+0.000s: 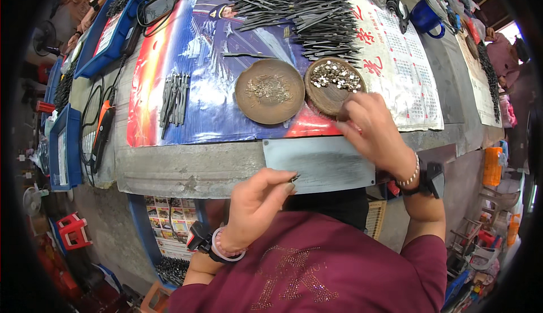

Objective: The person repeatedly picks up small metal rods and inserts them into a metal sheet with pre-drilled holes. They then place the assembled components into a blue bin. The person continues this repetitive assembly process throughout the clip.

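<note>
Off the left edge of the grey table point(169, 171), we locate a red stool point(72, 231) on the grey floor point(107, 222); off the far left corner, a fan point(45, 37); off the far right corner, bright light point(512, 31)

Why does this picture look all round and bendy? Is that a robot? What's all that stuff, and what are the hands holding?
No robot here, just a person in a maroon shirt working with bare hands. A camera worn on their head looks down, and its very wide lens bends straight edges. There's one picture, from that camera.

On the grey table lies a colourful printed sheet. On it sit a big pile of dark, thin pieces, a smaller bundle, and two round brown dishes: the left dish has thin bits, the right dish small shiny ones.

The left hand pinches a small dark thing. The right hand is by the right dish; I can't tell if it holds anything.
</note>
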The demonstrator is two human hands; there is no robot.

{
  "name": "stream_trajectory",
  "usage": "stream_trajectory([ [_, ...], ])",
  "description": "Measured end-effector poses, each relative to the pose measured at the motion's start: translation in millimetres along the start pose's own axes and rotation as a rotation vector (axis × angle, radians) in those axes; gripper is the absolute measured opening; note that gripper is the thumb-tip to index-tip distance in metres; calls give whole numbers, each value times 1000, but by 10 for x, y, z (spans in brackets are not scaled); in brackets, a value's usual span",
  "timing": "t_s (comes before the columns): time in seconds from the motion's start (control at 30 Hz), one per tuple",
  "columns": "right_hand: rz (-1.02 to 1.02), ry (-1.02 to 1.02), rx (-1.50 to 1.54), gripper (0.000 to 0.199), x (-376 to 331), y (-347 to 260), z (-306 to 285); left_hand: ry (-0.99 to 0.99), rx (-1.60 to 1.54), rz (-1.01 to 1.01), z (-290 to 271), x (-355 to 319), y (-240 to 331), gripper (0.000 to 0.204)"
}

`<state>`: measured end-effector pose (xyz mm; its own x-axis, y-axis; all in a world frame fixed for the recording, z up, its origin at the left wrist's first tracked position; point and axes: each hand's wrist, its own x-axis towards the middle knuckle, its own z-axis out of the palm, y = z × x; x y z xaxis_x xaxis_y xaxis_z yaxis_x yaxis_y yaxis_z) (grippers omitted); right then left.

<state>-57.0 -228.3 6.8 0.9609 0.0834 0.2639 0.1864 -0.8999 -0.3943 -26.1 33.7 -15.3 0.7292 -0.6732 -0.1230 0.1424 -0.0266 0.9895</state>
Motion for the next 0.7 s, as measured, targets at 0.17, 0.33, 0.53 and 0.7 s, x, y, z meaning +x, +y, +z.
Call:
stream_trajectory([
  [0.17, -103, 62, 408, 19, -285, -481, 63, 14, -388, -131, 172, 41, -85, 24],
  [0.33, -41, 232, 536, 19, -414, -622, 312, -41, -505, -162, 278, 38, -151, 26],
  [0.53, -33, 329, 501, 22, -445, -645, 341, -49, -511, -98, 340, -2, -157, 28],
  [0.7, 17, 352, 606, 20, -527, -662, 383, -90, -515, 24, 382, -19, -178, 27],
])
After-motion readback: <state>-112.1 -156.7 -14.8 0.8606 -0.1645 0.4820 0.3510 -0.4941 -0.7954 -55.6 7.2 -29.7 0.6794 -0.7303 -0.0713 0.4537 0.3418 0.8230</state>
